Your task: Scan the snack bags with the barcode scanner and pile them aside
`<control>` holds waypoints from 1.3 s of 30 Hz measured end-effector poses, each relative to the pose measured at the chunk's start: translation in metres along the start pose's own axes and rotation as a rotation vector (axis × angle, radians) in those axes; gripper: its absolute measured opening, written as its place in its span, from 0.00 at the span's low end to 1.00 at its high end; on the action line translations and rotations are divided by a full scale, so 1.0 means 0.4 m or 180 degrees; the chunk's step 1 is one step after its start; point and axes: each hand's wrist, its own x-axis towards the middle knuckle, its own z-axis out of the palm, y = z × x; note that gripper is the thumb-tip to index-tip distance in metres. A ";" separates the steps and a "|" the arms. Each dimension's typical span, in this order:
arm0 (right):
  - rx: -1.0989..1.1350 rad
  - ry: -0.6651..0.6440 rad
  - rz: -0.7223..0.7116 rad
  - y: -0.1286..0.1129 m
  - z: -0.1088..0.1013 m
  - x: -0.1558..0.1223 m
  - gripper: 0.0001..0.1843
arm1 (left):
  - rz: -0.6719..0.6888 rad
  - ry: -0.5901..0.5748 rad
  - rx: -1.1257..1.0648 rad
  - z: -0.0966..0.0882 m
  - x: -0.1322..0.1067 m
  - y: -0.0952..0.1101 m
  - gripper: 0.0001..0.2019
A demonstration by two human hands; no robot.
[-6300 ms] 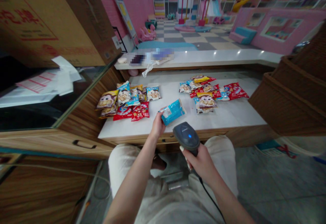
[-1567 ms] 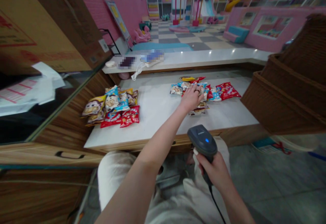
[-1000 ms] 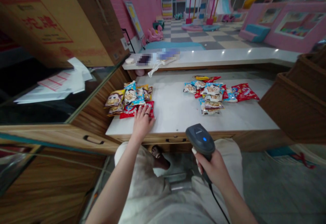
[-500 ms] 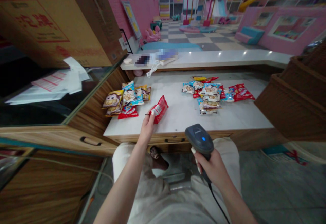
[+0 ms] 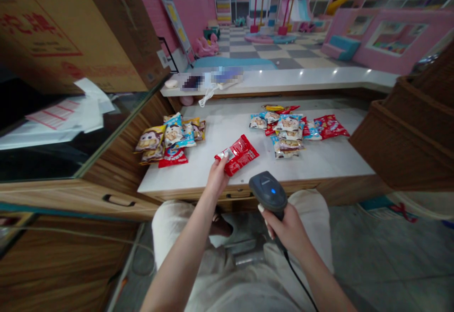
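**Together, the left hand (image 5: pixel 217 180) pinches a glossy red snack packet (image 5: pixel 238 155) and the right hand (image 5: pixel 283 229) grips a dark grey handheld barcode scanner (image 5: pixel 267 190)**

The left arm reaches forward and slightly inward, with the wrist raised. Its hand is partly closed, the fingers and thumb gripping the packet's lower end. The packet slants up and to the right over the front of a white-topped desk (image 5: pixel 227 127), though I cannot tell whether it touches the surface. It sits between two groups of snacks, nearer a heap of monkey-printed yellow, blue and red packets (image 5: pixel 166 139) on the left than a looser spread of white, blue and red packets (image 5: pixel 287 130) on the right.

The right arm stays low, bent across the lap, with the hand fully closed around the scanner's grip. The scanner's head tilts upward, just short of the desk's front edge, and shows a small blue light. A thin black cable (image 5: pixel 297 274) drops from its base past cream trousers (image 5: pixel 308 208). A brown wicker basket (image 5: pixel 407 137) stands to the right of the desk.
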 end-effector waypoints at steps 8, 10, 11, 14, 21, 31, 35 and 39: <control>-0.0062 -0.0061 -0.0125 0.009 0.029 0.017 0.17 | 0.0291 0.0057 0.0017 -0.009 -0.001 -0.025 0.22; -0.0057 -0.0072 -0.0121 0.007 0.033 0.020 0.17 | 0.0308 0.0075 -0.0002 -0.010 0.001 -0.026 0.22; -0.0056 -0.0083 -0.0103 0.005 0.035 0.021 0.17 | 0.0316 0.0096 -0.0017 -0.010 0.002 -0.026 0.21; -0.0071 -0.0123 -0.0069 -0.004 0.040 0.022 0.16 | 0.0338 0.0126 -0.0036 -0.012 0.002 -0.028 0.21; -0.0141 -0.0144 -0.0156 -0.018 0.043 0.019 0.17 | 0.0426 -0.0092 0.0184 -0.002 -0.007 -0.023 0.19; -0.0218 -0.0104 -0.0157 -0.011 0.036 0.018 0.18 | 0.0327 0.0098 0.0175 -0.010 -0.001 -0.026 0.16; -0.0122 -0.0087 -0.0147 0.000 0.032 0.015 0.17 | 0.0392 0.0024 0.0154 -0.016 0.004 -0.034 0.22; -0.0026 -0.0029 -0.0079 0.004 0.019 0.009 0.17 | 0.0422 0.0063 0.0318 -0.010 0.013 -0.043 0.25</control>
